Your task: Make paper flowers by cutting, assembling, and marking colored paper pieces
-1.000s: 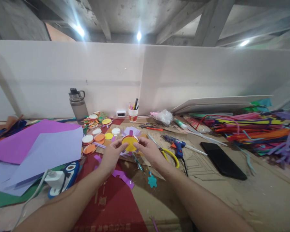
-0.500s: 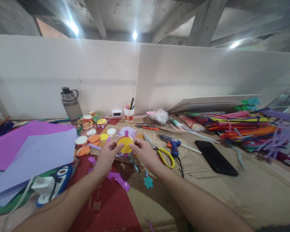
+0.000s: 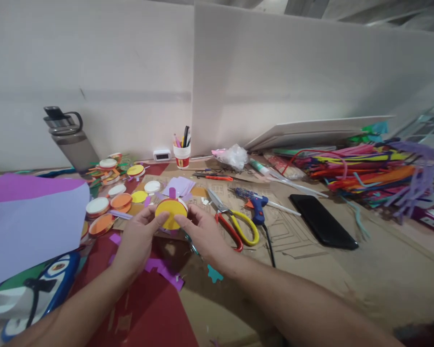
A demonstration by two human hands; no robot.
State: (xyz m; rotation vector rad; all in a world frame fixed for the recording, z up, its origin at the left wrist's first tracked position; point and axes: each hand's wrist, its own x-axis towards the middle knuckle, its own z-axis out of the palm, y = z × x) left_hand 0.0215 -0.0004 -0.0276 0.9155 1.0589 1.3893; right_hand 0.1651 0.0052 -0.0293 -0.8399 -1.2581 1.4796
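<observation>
Between my two hands is a round yellow paper disc (image 3: 171,211) with a white and red rim and a purple paper tab (image 3: 172,193) standing up at its top. My left hand (image 3: 142,236) grips its left edge, thumb on the yellow face. From the right, my right hand (image 3: 204,235) pinches the other edge, its thumb also on the face. Scissors (image 3: 235,219) with one red and one yellow handle lie just right of my right hand. Below it shows a teal flower-shaped paper cutout (image 3: 214,273), partly covered. Purple paper scraps (image 3: 164,271) lie beneath my hands.
Several white, orange and yellow discs (image 3: 121,201) lie to the left, near lilac paper sheets (image 3: 39,217). A bottle (image 3: 72,144) and a pen cup (image 3: 182,156) stand at the back. Rightward are a blue glue gun (image 3: 258,207), a black phone (image 3: 321,220) and colourful pipe cleaners (image 3: 376,168).
The view has tilted down and come closer to the table. Both hands still hold the yellow disc, and more of the scissors' red handle shows.
</observation>
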